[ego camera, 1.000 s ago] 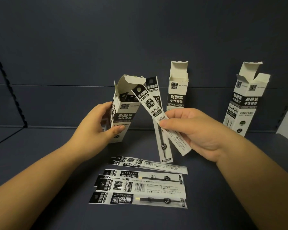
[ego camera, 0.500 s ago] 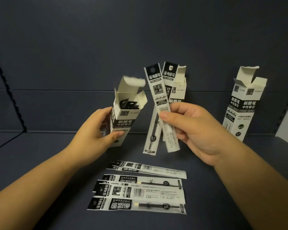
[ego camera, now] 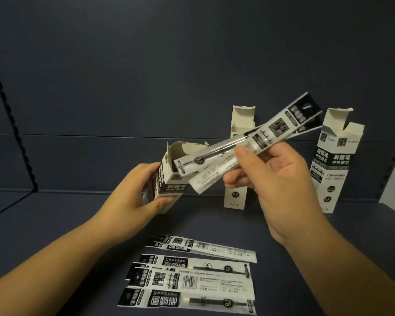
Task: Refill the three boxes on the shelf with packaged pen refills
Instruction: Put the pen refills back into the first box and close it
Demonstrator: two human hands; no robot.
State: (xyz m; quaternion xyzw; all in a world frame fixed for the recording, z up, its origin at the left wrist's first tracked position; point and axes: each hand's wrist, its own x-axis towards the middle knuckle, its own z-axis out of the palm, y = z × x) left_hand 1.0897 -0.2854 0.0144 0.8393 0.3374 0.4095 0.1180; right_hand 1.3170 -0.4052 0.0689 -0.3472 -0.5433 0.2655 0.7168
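The right hand [ego camera: 276, 179] pinched two refill packets [ego camera: 249, 144], their lower ends at the open box [ego camera: 169, 176] gripped by the left hand [ego camera: 137, 192], above the dark shelf [ego camera: 55, 215] at frame centre

Right box [ego camera: 333, 165]: "刷题笔" over "中性替芯" in white on a black band, "0.5" in a black circle near its base. Middle box [ego camera: 235, 197]: "0.5" in a black circle low on the front. Upper refill pack [ego camera: 217, 153] held in the right hand [ego camera: 274, 179]: "0.5" in a circle. Bottom pack on the shelf [ego camera: 187, 302]: large "刷题笔", "ST", "0.5" near its right end. Pack above it [ego camera: 187, 281]: barcode, digits too small to read. Other print is blurred.
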